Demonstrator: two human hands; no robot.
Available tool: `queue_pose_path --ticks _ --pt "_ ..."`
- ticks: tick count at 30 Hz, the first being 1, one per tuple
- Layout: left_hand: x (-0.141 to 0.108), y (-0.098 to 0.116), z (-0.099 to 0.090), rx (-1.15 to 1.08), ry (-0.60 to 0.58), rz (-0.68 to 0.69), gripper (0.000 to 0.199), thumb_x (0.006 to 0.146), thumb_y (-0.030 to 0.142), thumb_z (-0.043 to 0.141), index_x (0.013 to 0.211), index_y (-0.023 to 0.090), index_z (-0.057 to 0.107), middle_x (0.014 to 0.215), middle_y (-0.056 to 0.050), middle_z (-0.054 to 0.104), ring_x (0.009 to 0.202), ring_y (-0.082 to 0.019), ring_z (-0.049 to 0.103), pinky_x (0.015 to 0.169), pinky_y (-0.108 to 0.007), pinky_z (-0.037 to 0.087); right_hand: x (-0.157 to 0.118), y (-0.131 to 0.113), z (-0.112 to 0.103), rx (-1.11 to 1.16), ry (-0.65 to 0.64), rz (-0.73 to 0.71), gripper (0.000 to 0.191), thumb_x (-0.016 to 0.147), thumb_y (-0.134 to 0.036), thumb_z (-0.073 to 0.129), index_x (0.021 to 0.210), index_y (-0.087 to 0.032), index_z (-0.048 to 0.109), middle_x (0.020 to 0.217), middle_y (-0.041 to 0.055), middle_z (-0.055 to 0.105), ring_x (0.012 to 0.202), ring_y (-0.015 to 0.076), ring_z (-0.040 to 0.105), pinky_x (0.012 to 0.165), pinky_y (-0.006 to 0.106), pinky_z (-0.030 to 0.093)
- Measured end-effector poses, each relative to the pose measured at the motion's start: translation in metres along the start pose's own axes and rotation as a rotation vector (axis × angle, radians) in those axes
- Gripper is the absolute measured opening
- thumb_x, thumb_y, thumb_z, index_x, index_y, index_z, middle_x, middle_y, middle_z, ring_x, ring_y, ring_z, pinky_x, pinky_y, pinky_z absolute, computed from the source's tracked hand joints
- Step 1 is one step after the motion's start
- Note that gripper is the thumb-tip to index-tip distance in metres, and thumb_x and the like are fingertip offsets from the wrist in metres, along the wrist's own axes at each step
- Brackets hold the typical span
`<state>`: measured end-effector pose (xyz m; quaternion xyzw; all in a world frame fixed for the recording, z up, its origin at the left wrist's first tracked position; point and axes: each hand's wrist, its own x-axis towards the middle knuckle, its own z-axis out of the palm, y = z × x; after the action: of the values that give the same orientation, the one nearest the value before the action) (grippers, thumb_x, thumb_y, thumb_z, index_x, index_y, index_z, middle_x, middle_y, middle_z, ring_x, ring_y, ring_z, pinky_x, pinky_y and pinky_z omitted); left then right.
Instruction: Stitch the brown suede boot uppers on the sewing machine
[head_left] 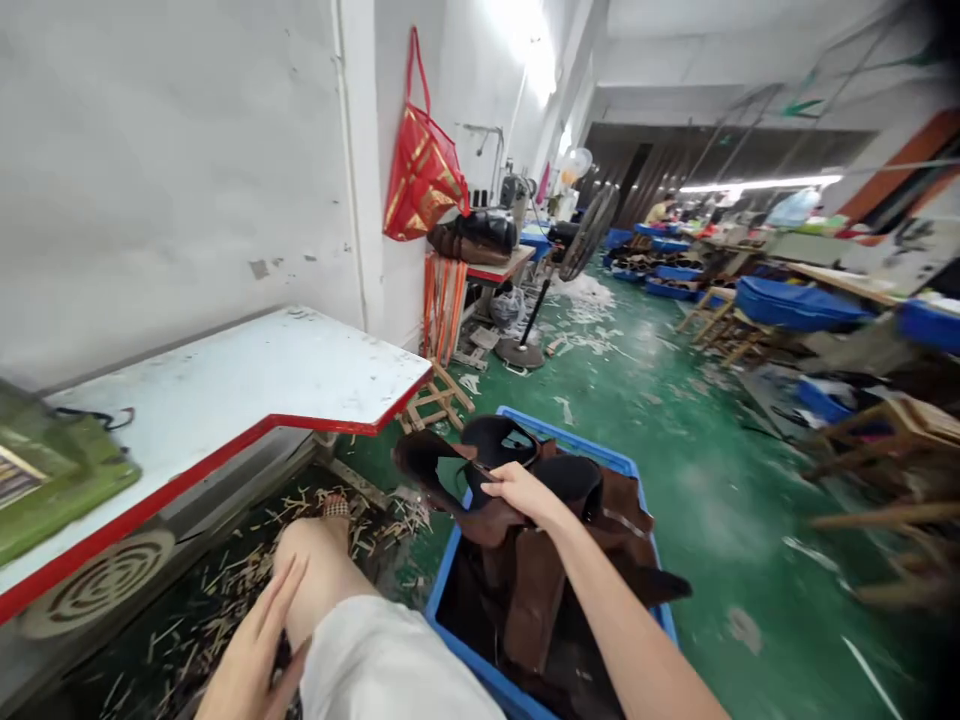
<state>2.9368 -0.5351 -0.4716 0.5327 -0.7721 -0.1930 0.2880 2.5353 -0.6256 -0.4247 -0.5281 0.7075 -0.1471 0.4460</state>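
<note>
My right hand (521, 492) pinches the edge of a brown leather boot upper (484, 525) with a dark lining, over a blue plastic crate (442, 580). Its thumb and fingers are closed on that edge, and the piece's opening faces up and to the left. More brown uppers (534, 600) lie heaped in the crate, some with black linings showing. My left hand (251, 650) is beside my bare knee, fingers stretched out, with nothing in it; the bottom of the frame cuts off part of it.
At left stands a white worktable (300, 365) with a red edge, a green machine (67, 470) on it. Scraps (225, 590) litter the floor below. Farther on are a standing fan (592, 235), a red bag (424, 170) and wooden stools (892, 450) at right.
</note>
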Motion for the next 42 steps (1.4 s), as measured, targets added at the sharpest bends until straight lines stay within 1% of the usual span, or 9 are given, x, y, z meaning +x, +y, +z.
queue_pose_path --ticks 5,10,13,16,20,23,26,35,42 --pt "0.054 0.054 -0.058 -0.228 -0.159 0.002 0.112 0.082 0.031 0.074 0.162 0.039 -0.005 0.173 -0.006 0.001 0.157 -0.033 0.010 0.123 -0.060 0.020 -0.032 -0.098 -0.022 0.023 -0.489 -0.253 0.039 0.083 -0.048 0.074 0.091 -0.011 0.076 0.076 0.0038 0.074 0.065 0.0172 0.069 0.065 0.028 0.055" --pt "0.031 0.093 -0.098 -0.569 -0.083 -0.031 0.063 0.070 0.046 0.079 0.129 0.027 0.069 0.125 -0.010 0.071 0.128 -0.037 0.059 0.107 -0.045 0.048 -0.010 -0.187 0.044 -0.106 -0.906 -0.433 0.031 0.062 -0.040 0.087 0.074 -0.013 0.079 0.069 0.0021 0.074 0.068 0.0210 0.070 0.068 0.029 0.056" --pt "0.006 0.085 -0.103 -0.651 -0.004 -0.270 0.057 0.057 0.041 0.091 0.109 0.023 0.072 0.098 -0.005 0.073 0.097 -0.027 0.069 0.085 -0.031 0.056 -0.002 -0.222 0.088 -0.104 -0.853 -0.617 0.033 0.076 -0.041 0.079 0.095 -0.015 0.080 0.098 0.0069 0.078 0.096 0.0251 0.072 0.089 0.033 0.055" --pt "-0.008 0.072 -0.108 -0.903 0.146 -0.529 0.055 0.059 0.037 0.093 0.105 0.021 0.067 0.094 -0.002 0.071 0.090 -0.021 0.066 0.079 -0.026 0.054 -0.018 -0.242 0.117 -0.014 -0.830 -0.866 0.042 0.098 -0.049 0.054 0.128 -0.026 0.070 0.138 0.0041 0.066 0.131 0.0223 0.056 0.116 0.037 0.036" --pt "-0.016 0.061 -0.114 -1.177 0.303 -0.534 0.069 0.065 0.039 0.091 0.126 0.020 0.065 0.119 -0.008 0.071 0.113 -0.027 0.064 0.096 -0.031 0.049 -0.038 -0.249 0.154 0.012 -0.851 -1.106 0.028 0.091 -0.050 0.069 0.100 -0.025 0.078 0.096 0.0002 0.076 0.099 0.0221 0.068 0.118 0.041 0.030" --pt "-0.022 0.053 -0.119 -1.099 0.504 -0.647 0.044 0.077 0.054 0.081 0.103 0.019 0.071 0.099 -0.005 0.073 0.094 -0.021 0.066 0.082 -0.026 0.052 -0.036 -0.249 0.178 0.013 -0.721 -1.034 0.037 0.091 -0.047 0.068 0.065 -0.021 0.066 0.069 -0.0013 0.058 0.078 0.0199 0.059 0.088 0.035 0.048" --pt "-0.029 0.046 -0.127 -0.838 0.607 -0.730 0.035 0.089 0.053 0.068 0.085 0.019 0.070 0.082 -0.001 0.067 0.082 -0.017 0.061 0.074 -0.022 0.050 -0.031 -0.253 0.189 -0.001 -0.659 -0.923 0.033 0.086 -0.048 0.070 0.067 -0.022 0.068 0.073 0.0008 0.055 0.079 0.0212 0.055 0.070 0.031 0.045" --pt "-0.024 0.054 -0.141 -0.493 0.661 -0.813 0.050 0.093 0.052 0.055 0.062 0.020 0.032 0.066 0.001 0.029 0.065 -0.014 0.035 0.059 -0.023 0.032 -0.026 -0.279 0.187 -0.036 -0.463 -0.899 0.023 0.079 -0.045 0.075 0.069 -0.025 0.076 0.074 0.0032 0.067 0.081 0.0259 0.060 0.074 0.036 0.047" --pt "-0.023 0.053 -0.144 -0.532 0.756 -0.796 0.039 0.089 0.049 0.060 0.064 0.019 0.058 0.064 0.000 0.047 0.067 -0.016 0.047 0.063 -0.022 0.043 -0.028 -0.291 0.188 -0.044 -0.518 -0.931 0.021 0.081 -0.046 0.075 0.077 -0.026 0.080 0.084 0.0047 0.075 0.089 0.0292 0.063 0.080 0.040 0.053"
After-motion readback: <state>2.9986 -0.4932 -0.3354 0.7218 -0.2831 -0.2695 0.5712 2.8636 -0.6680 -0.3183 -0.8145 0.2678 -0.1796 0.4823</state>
